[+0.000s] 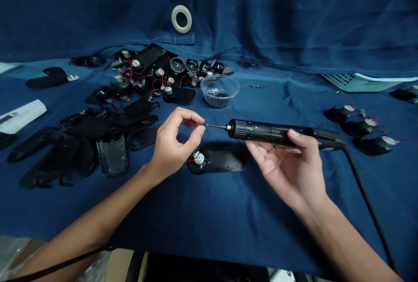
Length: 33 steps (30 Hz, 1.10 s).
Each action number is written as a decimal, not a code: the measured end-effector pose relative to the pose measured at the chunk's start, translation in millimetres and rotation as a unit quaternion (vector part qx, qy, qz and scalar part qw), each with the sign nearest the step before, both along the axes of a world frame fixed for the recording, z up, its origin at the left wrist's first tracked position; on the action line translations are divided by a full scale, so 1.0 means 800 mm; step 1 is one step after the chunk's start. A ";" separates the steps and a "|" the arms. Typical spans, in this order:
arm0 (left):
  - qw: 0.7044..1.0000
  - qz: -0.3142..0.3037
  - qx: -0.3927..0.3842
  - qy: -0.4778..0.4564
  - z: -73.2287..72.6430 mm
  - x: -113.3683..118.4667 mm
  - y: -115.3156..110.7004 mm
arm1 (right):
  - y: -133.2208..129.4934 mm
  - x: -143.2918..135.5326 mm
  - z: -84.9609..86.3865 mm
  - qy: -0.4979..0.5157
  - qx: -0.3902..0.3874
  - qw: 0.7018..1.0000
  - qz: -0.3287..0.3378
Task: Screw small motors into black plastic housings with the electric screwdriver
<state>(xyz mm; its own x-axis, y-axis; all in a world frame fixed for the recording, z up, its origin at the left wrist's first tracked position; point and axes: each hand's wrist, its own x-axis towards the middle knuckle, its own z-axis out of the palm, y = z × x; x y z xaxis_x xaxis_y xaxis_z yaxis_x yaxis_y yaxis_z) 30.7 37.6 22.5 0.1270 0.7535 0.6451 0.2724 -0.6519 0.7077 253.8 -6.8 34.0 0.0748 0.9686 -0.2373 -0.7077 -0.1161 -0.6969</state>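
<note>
My right hand [294,164] is wrapped from below around a black electric screwdriver [267,131], which lies level with its bit pointing left. Thumb and index finger of my left hand [178,138] pinch at the tip of the bit [215,126]. Whatever is between those fingertips is too small to make out. Below the bit, a black plastic housing half [224,161] lies on the cloth, with a white round motor [198,158] and red wires at its left end. Behind stands a clear plastic bowl [220,86] with many small dark pieces, likely screws, at its bottom.
Black housings with motors and red wires [156,77] are heaped at the back left. Black shells [111,142] lie left of my left hand. Several wired black parts [369,129] sit at right, near a light-blue basket [365,82]. The screwdriver's cable [369,208] runs down right.
</note>
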 end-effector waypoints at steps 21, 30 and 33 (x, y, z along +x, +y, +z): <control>0.987 -0.078 -0.077 0.114 0.007 -0.004 -0.009 | 0.002 -0.007 0.061 -0.081 0.240 0.947 -0.198; 0.921 -0.120 -0.168 0.329 -0.020 -0.040 -0.017 | 0.036 -0.002 0.089 -0.082 0.338 0.910 -0.224; 0.921 -0.140 -0.163 0.323 -0.024 -0.042 -0.016 | 0.042 -0.017 0.080 -0.093 0.344 0.911 -0.206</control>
<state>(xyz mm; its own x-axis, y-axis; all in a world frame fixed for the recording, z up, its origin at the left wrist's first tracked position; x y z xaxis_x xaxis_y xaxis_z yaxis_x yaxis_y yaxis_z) -2.8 24.5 3.2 0.6243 0.7733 0.1107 0.5593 -0.5414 0.6277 240.2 26.9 98.1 0.4433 0.7640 0.4688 -0.4541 0.6423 -0.6174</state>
